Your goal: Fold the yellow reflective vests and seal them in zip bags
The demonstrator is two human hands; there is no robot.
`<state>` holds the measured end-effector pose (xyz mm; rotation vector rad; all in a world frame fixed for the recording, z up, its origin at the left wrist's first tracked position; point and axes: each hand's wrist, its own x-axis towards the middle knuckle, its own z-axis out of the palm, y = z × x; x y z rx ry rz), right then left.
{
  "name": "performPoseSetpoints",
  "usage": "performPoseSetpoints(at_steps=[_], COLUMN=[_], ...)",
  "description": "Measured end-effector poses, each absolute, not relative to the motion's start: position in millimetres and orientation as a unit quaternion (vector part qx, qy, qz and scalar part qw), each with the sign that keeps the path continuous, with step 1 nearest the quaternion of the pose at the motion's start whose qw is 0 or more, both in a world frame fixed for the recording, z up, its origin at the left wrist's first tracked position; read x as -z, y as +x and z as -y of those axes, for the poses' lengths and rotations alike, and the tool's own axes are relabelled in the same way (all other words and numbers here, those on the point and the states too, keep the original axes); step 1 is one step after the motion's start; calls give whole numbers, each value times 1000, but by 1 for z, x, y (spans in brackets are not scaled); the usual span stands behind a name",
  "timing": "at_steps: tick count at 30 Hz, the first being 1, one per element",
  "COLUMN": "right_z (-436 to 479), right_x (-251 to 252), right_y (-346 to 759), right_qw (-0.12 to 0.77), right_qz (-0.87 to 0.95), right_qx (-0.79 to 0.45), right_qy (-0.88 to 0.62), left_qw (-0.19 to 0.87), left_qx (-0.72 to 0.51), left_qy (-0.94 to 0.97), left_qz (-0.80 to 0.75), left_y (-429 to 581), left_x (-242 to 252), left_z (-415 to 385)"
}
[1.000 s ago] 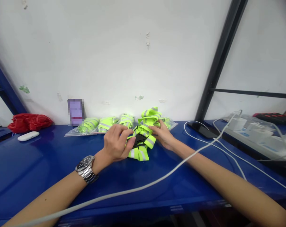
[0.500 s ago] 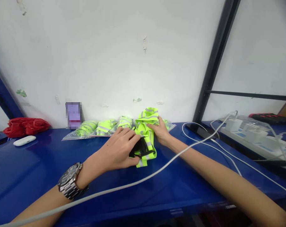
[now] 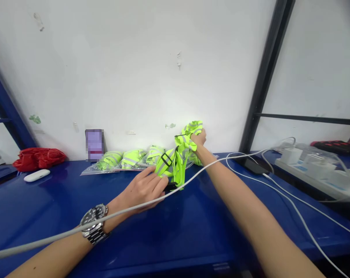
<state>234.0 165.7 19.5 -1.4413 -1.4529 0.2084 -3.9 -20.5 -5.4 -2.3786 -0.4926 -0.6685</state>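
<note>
Straightening neon strap [image 3: 179, 166], looks like: left hand [image 3: 146, 188], seven o'clock, fingers pinching lower end; right hand [image 3: 200, 138], one o'clock, fingers clutching bunched top. Next likely needs firm grips.

Your left forearm [image 3: 56, 251] comes in from the lower left, slanting forward and inward to a left wrist [image 3: 114, 210] that looks nearly straight. Your left hand [image 3: 146, 187] is back-up, its fingers bent into a grip. Your right forearm [image 3: 238, 204] is bare and reaches farther out, angling inward from the lower right. Your right hand [image 3: 200, 137] sits higher and farther forward, fingers curled closed (their tips are hidden from view). The two hands are apart.
</note>
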Motion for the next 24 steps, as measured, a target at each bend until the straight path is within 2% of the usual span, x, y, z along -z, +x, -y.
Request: performPoseSetpoints(at_steps=[5, 8, 10, 11, 14, 16, 20, 24], right_z=[-156, -129, -102, -87, -45, -27, -22, -29], right_x=[-22, -33, -37, -36, -21, -3, 32, 44], right_y=[226, 222, 219, 216, 211, 212, 226, 236], right_qw=[431, 424, 436, 444, 394, 344, 289, 264], right_qz=[637, 665, 736, 775, 887, 920, 932, 921], right_qx=[-100, -38, 45, 48, 0, -27, -37, -61], right_qy=[-631, -614, -516, -448, -242, -188, -216, -279], left_qw=[250, 232, 220, 215, 188, 160, 134, 133], left_qx=[114, 96, 106, 115, 143, 163, 192, 212], left_qy=[-921, -906, -897, -892, -891, -894, -894, -891], left_qz=[277, 340, 369, 381, 388, 385, 383, 379], left_y=[2, 7, 13, 17, 27, 31, 27, 18], left_x=[9, 13, 16, 18, 24, 28, 33, 33], left_z=[21, 16, 10, 6, -9, -17, -22, -17])
